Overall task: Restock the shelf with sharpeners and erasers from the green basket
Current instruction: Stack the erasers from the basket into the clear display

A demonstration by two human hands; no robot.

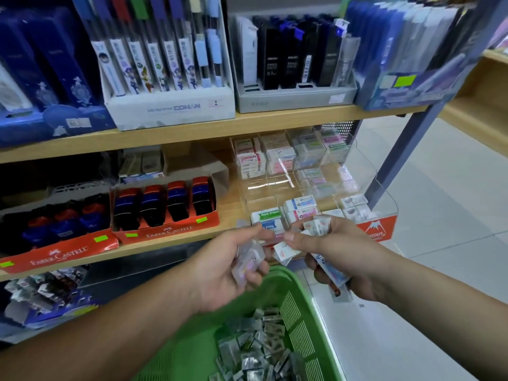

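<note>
The green basket point(302, 320) sits low in front of me, with several small silver sharpeners point(255, 350) in its bottom. My left hand point(228, 270) grips a few clear-wrapped erasers point(248, 261) above the basket's rim. Close beside it, my right hand point(338, 257) holds a bunch of wrapped erasers point(316, 229), with more of them sticking out below its palm. Both hands hover just in front of the clear acrylic eraser display point(365, 193) on the wooden shelf point(170, 246), near the "Hard Eraser" boxes point(268, 220).
Red Faber-Castell trays point(165, 213) of red and blue sharpeners stand to the left on the same shelf. Pen and lead boxes point(170, 78) fill the shelf above. A blue-grey upright post point(406, 144) bounds the shelf on the right, with tiled floor beyond.
</note>
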